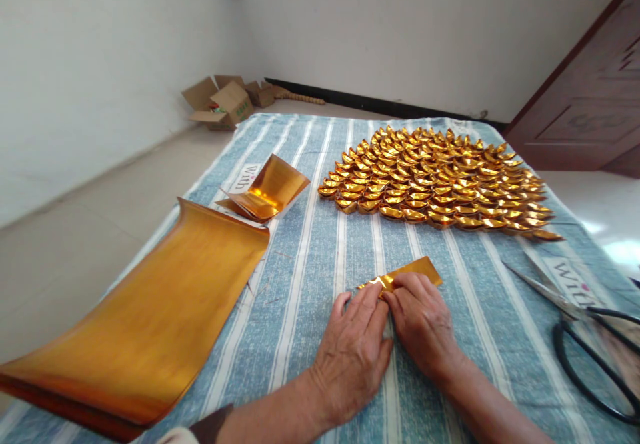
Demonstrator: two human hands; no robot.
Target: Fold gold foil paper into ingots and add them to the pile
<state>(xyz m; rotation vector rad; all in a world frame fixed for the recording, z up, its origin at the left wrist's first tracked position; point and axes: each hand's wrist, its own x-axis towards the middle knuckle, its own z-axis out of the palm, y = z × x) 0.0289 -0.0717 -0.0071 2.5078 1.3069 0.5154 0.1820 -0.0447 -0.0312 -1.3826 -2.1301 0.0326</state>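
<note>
A small folded piece of gold foil paper [417, 270] lies on the striped cloth in front of me. My left hand [356, 347] presses its near left part, with the fingers held together. From the right, my right hand [421, 317] pinches the same piece, its fingers curled close to my left fingertips. Part of the paper's near edge is hidden under my fingers. To the left sits a tall stack of large gold sheets [165, 304], curled up at the ends. Beyond it are a few smaller folded gold sheets [280, 187]. Many gold paper ingots [440, 181] stand in tight rows further back.
Large scissors [567, 304] with black handles lie partly open at the right. The table is covered by a blue and white striped cloth [280, 284]. Open cardboard boxes [225, 104] stand on the floor at the back left, and a reddish-brown door [585, 91] is at the right.
</note>
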